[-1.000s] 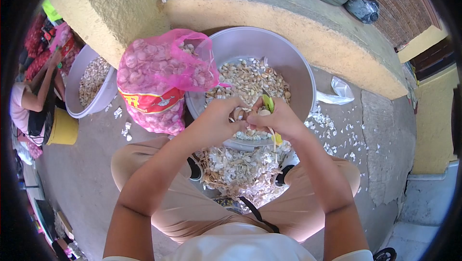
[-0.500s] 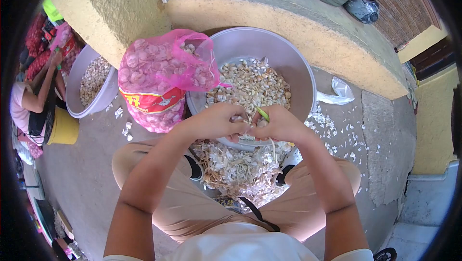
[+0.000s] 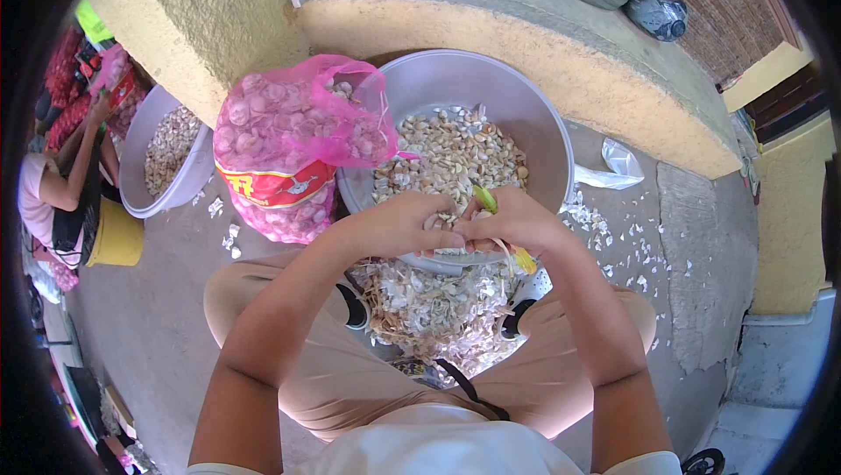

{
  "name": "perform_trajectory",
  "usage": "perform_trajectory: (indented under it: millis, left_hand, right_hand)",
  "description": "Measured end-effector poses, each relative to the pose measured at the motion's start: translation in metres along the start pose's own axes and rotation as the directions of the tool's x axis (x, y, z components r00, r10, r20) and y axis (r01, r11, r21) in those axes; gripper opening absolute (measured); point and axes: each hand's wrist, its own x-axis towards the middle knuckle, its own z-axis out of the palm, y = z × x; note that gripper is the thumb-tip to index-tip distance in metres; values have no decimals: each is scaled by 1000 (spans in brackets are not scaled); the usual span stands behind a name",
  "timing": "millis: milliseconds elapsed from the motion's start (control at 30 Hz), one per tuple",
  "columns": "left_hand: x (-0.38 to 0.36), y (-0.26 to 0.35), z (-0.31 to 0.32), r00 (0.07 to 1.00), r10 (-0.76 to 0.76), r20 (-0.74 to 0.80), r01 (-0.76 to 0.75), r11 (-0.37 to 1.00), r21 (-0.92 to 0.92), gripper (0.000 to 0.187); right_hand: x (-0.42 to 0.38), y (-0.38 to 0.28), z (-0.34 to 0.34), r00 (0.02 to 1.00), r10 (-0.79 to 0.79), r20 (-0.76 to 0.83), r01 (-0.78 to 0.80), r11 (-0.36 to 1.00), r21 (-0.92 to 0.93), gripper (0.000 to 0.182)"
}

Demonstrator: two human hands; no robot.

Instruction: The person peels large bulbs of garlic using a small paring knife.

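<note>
Over the near rim of a large grey basin (image 3: 547, 133), my left hand (image 3: 419, 223) and my right hand (image 3: 512, 219) meet with fingers bent together. A small knife with a green and yellow handle (image 3: 524, 260) is in my right hand, partly hidden by the fingers. What my left hand pinches is too small and covered to name. Garlic cloves (image 3: 455, 155) lie in the basin beyond my hands. Below the rim, a heap of papery peels (image 3: 429, 304) lies between my feet.
A pink mesh sack of garlic (image 3: 276, 124) leans against the basin's left side. Further left, a person (image 3: 61, 181) sits by another basin (image 3: 194, 173) and a yellow bucket (image 3: 116, 234). A curved ledge (image 3: 526, 46) runs behind; peel scraps and clear plastic (image 3: 613, 168) lie at right.
My right hand has turned slightly, and more of the yellow part shows below it. My left hand has shifted a little toward the right one.
</note>
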Motion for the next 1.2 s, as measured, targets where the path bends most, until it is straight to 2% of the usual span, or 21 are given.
perform_trajectory:
  millis: [67, 267, 367, 467, 567, 667, 767, 867, 1033, 1200]
  left_hand:
    - [-2, 5, -2, 999, 35, 33, -38, 996, 84, 31]
    - [-6, 11, -4, 993, -21, 113, 11, 996, 89, 22]
    - [-8, 7, -4, 981, -6, 195, 44, 981, -188, 23]
    - [-9, 8, -4, 979, -20, 201, 78, 955, -286, 23]
    - [-6, 4, 1, 994, 56, 91, -37, 979, -201, 25]
    - [-2, -1, 4, 996, 63, 64, -58, 995, -83, 26]
    - [-1, -2, 10, 997, 71, -17, -72, 994, -88, 28]
    - [0, 1, 15, 993, 48, -105, -70, 975, -211, 29]
    - [3, 7, 16, 992, 21, -124, -44, 982, -185, 30]
    - [4, 6, 19, 980, 26, -199, -50, 991, -120, 30]
  right_hand:
    - [-1, -2, 0, 1000, -1, 23, 2, 999, -49, 23]
    - [-10, -15, 3, 993, 18, 112, 10, 969, -248, 21]
    - [-12, -17, 2, 982, 7, 187, 34, 977, -212, 18]
    - [-14, -16, -1, 979, 1, 206, 22, 994, -109, 17]
    - [-12, -9, -3, 985, -36, 169, 46, 998, -52, 19]
    - [-12, -5, -3, 992, -63, 111, 72, 995, -75, 24]
    - [-15, -9, -2, 998, -34, 53, 40, 993, -113, 25]
    - [-17, -13, -3, 1000, -20, 15, 22, 996, -92, 26]
    - [-15, -11, -1, 1000, -10, -23, 7, 993, -117, 27]
    - [-11, -2, -2, 998, -59, 16, 59, 998, 1, 25]
